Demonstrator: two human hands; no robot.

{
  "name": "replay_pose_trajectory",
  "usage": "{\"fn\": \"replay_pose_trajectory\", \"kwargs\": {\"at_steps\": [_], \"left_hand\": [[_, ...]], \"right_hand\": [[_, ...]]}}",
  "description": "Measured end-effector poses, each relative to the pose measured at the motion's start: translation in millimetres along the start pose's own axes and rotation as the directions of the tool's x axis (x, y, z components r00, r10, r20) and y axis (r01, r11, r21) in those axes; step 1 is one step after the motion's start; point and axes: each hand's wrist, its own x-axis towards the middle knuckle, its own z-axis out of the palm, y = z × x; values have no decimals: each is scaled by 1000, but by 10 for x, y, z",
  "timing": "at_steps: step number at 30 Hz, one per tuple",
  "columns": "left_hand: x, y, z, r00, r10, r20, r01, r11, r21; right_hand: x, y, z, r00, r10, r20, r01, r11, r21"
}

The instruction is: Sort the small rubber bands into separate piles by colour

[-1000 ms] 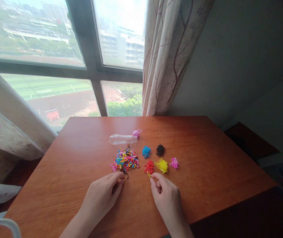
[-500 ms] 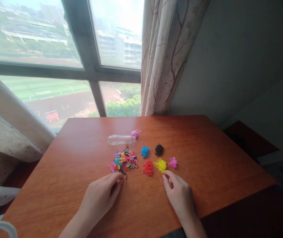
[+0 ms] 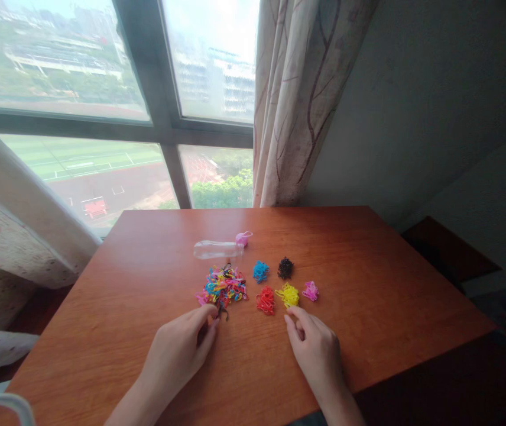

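Note:
Small rubber bands in many colours form a mixed pile (image 3: 224,285) on the wooden table. At its near edge my left hand (image 3: 184,343) has thumb and forefinger curled around a few black rubber bands (image 3: 222,312). My right hand (image 3: 314,346) is just in front of the yellow rubber bands (image 3: 288,295); its thumb and forefinger are slightly apart, with nothing visible between them. Sorted by colour nearby are red rubber bands (image 3: 266,300), blue rubber bands (image 3: 260,271), black rubber bands in a heap (image 3: 285,268) and pink rubber bands (image 3: 311,290).
Behind the piles a clear plastic bottle (image 3: 217,249) lies on its side, with a pink cap (image 3: 242,238) at its right end. The table (image 3: 395,296) reaches back to a window and a curtain (image 3: 279,118). A white curved object (image 3: 5,402) shows at lower left.
My right hand has shifted slightly left in front of the yellow bands, and its thumb and forefinger have parted. My left hand has stayed at the black bands.

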Motion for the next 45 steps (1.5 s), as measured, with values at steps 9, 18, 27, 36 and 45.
{"fn": "replay_pose_trajectory", "kwargs": {"at_steps": [9, 18, 27, 36, 45], "left_hand": [[7, 8, 10, 999, -23, 30, 22, 1000, 13], [11, -12, 21, 998, -47, 51, 44, 998, 49], [20, -21, 14, 998, -42, 48, 38, 996, 87], [8, -70, 56, 1000, -14, 6, 13, 998, 64], [73, -33, -1, 999, -16, -36, 15, 999, -43]], "right_hand": [[67, -549, 188, 989, -45, 140, 23, 988, 154], [239, -917, 300, 938, 1, 345, -26, 997, 67], [263, -916, 414, 945, -41, 325, 26, 998, 52], [240, -921, 383, 954, -26, 298, 11, 999, 52], [171, -863, 369, 958, -1, 288, -16, 998, 59]]}}
